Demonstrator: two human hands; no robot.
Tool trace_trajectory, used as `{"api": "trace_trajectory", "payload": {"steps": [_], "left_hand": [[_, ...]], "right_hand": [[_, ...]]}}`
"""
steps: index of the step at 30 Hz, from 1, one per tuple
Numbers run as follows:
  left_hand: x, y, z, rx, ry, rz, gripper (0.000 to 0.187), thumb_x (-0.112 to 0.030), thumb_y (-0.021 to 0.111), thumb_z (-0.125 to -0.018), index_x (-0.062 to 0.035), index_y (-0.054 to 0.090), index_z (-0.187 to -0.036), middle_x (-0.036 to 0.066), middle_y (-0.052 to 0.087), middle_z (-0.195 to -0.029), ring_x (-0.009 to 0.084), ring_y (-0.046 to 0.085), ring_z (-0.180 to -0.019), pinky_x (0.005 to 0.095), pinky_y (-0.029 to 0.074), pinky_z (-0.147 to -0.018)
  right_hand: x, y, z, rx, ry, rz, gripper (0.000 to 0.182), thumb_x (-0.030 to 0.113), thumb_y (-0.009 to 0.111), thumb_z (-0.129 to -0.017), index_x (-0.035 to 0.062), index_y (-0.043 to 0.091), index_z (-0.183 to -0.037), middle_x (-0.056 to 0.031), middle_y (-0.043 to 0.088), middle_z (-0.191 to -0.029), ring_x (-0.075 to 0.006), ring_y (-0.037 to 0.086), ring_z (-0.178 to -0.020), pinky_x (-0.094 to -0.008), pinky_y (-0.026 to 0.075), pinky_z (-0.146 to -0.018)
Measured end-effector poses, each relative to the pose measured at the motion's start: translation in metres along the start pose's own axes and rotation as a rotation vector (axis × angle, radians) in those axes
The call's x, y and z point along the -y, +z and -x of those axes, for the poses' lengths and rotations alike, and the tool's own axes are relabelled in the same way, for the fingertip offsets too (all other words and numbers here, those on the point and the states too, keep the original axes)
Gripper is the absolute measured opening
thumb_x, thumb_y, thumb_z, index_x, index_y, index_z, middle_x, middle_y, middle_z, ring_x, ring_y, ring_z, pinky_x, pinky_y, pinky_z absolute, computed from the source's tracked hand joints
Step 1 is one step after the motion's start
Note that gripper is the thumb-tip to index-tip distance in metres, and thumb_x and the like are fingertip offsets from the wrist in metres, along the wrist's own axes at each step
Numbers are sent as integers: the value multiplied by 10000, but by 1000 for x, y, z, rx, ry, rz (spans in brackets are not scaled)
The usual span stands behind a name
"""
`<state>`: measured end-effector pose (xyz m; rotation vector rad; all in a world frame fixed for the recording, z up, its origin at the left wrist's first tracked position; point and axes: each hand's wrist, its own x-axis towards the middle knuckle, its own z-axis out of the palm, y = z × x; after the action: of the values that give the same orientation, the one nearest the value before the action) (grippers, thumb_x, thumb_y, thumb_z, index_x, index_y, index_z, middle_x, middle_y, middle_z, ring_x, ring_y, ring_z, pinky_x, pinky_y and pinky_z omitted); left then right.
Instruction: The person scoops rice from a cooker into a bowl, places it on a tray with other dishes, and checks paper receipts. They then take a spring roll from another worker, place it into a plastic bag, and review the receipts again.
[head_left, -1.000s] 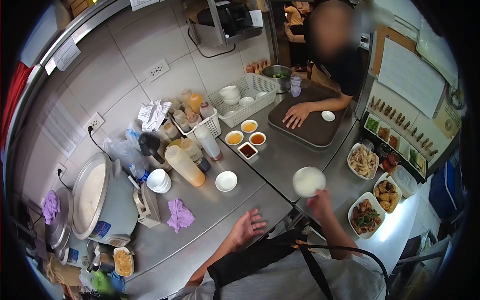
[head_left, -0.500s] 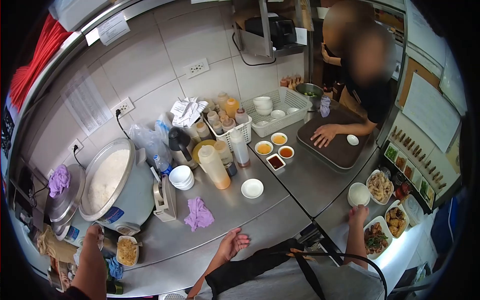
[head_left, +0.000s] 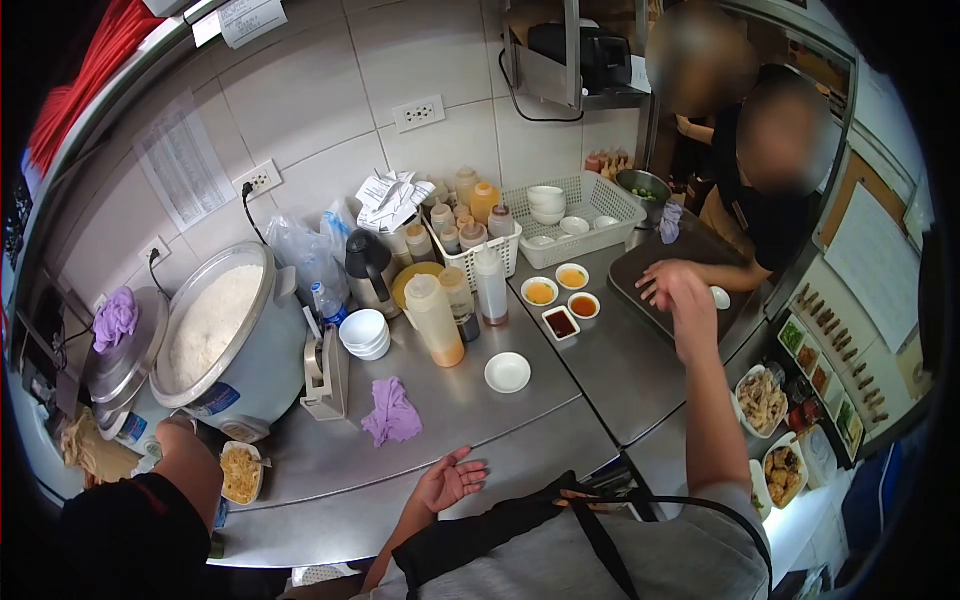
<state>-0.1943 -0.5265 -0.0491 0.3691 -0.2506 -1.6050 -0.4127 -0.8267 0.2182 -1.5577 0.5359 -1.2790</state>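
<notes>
My left hand (head_left: 450, 481) is open at the counter's front edge, palm turned up, fingers loosely curled and empty. My right hand (head_left: 688, 298) reaches over the dark brown tray (head_left: 632, 266), fingers bent together; what they hold, if anything, is hidden. Close beside it is a co-worker's hand (head_left: 651, 286) at the tray. A small white dish (head_left: 720, 297) lies on the tray, right of my hand. Left of my forearm stand sauce dishes, one with dark sauce (head_left: 561, 323) and one with orange sauce (head_left: 583, 305). A white saucer (head_left: 508, 373) sits farther left.
A large rice cooker (head_left: 225, 340) stands left, with another person's arm (head_left: 190, 455) in front. Squeeze bottles (head_left: 436, 325), a purple cloth (head_left: 391, 411) and stacked bowls (head_left: 365, 333) occupy the counter. Dishes of cooked food (head_left: 786, 474) line the right side; a co-worker stands behind the tray.
My right hand has left the rice bowl at the right and moved up over the tray. That bowl is no longer visible. My left hand stays palm up. The view has shifted slightly.
</notes>
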Motion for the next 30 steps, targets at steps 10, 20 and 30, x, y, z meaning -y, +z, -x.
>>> {"api": "trace_trajectory", "payload": {"steps": [10, 20, 30], "left_hand": [[8, 20, -1, -155, 123, 10, 488, -394, 424, -817, -114, 350, -1209, 208, 421, -1167, 321, 392, -1105, 442, 307, -918], [4, 31, -8, -262, 134, 24, 575, -466, 396, -802, -133, 300, -1261, 205, 328, -1251, 343, 335, -1144, 440, 234, -963], [-4, 28, -13, -318, 138, 101, 679, -514, 398, -776, -95, 237, -1285, 266, 284, -1253, 360, 254, -1190, 409, 128, -1001]], "right_hand": [[2, 21, -298, 246, -295, 642, 330, 325, 486, -783, 15, 573, -855, -112, 576, -757, -200, 555, -703, -287, 432, -647], [7, 57, -474, -293, -313, 902, 376, 361, 431, -775, 264, 455, -1137, -127, 446, -1153, -325, 405, -1080, -448, 326, -882], [14, 105, -525, -76, -155, 1285, 773, 698, 398, -628, 171, 429, -1193, -114, 388, -1241, -294, 318, -1175, -452, 230, -943]]}}
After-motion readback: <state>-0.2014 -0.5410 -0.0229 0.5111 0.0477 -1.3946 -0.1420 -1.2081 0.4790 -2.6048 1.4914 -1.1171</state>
